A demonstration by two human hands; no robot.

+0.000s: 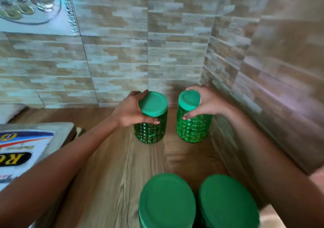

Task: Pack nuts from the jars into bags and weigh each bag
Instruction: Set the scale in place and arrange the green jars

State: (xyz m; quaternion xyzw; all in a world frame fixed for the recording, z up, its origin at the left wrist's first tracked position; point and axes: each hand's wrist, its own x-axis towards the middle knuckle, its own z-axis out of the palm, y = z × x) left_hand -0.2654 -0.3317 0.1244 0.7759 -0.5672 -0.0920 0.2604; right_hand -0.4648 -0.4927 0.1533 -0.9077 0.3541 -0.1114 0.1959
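Jars of studded green plastic with matching lids stand on a wooden counter [112, 166] near the tiled corner, left hand [129, 109] gripping the left jar [150, 131], right hand [207, 103] clasping the right jar [192, 129].

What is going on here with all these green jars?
A person works at a wooden counter. The left hand grips the far left jar around its lid, and the right hand grips the far right jar the same way. The near left jar and the near right jar stand untouched close to the camera. All four lids are on.
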